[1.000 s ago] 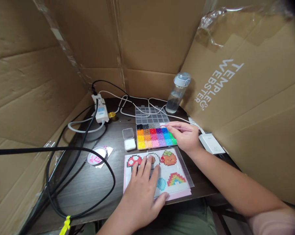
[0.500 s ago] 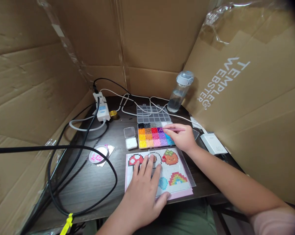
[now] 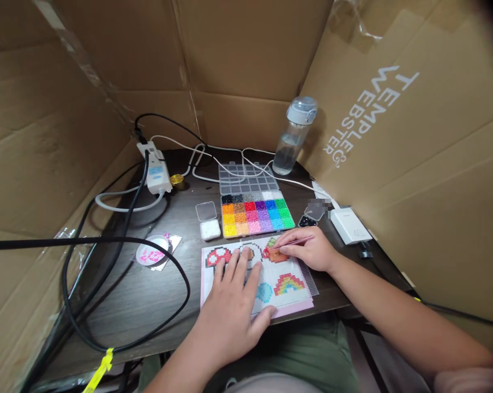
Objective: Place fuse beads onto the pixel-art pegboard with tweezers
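Note:
My left hand (image 3: 234,295) lies with fingers spread on a pattern sheet (image 3: 230,273) printed with pixel pictures, partly covering it. A pair of pink tweezers (image 3: 298,241) is pinched in my right hand (image 3: 312,248); their tips are over the sheet near the orange pot-like picture (image 3: 281,255) at its upper right. Whether the tips hold a bead is too small to tell. Just behind the sheet stands an open bead box (image 3: 258,236), its compartments filled with beads sorted by colour. A clear pegboard (image 3: 310,281) shows at the sheet's right edge.
Small open cases hold white beads (image 3: 210,230) and black beads (image 3: 307,221). A round dish (image 3: 152,250) with pink beads lies left. A water bottle (image 3: 293,139), power strip (image 3: 156,173), white charger (image 3: 350,225) and looping black cable (image 3: 188,284) surround the work, with cardboard walls (image 3: 238,49) behind.
My right hand has drawn the tweezers back from the bead box to the upper right of the pattern sheet. My left hand stays on the sheet. The camera view has shifted slightly.

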`<state>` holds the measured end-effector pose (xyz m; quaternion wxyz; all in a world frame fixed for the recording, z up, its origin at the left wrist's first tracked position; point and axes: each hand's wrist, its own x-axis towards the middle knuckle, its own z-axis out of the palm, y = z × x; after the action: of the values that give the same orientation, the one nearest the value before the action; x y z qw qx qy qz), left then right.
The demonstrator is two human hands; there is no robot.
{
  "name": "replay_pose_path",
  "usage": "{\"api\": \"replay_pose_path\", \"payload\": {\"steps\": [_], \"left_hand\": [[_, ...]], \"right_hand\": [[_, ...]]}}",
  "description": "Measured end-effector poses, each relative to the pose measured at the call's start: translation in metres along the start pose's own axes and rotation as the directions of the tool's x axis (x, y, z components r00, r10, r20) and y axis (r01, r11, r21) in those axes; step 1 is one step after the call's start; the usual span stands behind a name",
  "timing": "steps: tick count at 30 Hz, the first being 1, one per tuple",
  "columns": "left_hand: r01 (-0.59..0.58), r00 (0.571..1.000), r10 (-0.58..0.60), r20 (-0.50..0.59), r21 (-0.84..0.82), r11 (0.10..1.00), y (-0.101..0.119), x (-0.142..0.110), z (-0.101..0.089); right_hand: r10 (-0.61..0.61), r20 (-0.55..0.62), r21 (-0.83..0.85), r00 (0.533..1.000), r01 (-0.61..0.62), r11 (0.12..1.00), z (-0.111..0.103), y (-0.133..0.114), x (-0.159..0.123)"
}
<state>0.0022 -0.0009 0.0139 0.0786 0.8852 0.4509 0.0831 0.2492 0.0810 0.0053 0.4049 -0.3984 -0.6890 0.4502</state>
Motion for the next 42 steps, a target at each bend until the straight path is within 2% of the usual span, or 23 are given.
{"api": "replay_pose_path", "payload": {"steps": [27,33,42], "left_hand": [[0.001,1.000,-0.001,-0.012,-0.014,1.000,0.0000,0.0008,0.0003],[0.003,1.000,-0.003,-0.007,-0.017,1.000,0.0005,-0.0001,0.0002],[0.019,1.000,-0.018,0.013,-0.058,0.998,0.0007,-0.0003,-0.0020]], "right_hand": [[-0.014,0.006,0.016,1.000,0.014,1.000,-0.0016,0.0002,0.0014],[0.022,0.002,0.018,1.000,-0.022,1.000,0.0006,-0.0023,0.0019],[0.033,-0.059,0.023,0.998,-0.032,0.999,-0.0029,-0.0065,0.0034]]}}
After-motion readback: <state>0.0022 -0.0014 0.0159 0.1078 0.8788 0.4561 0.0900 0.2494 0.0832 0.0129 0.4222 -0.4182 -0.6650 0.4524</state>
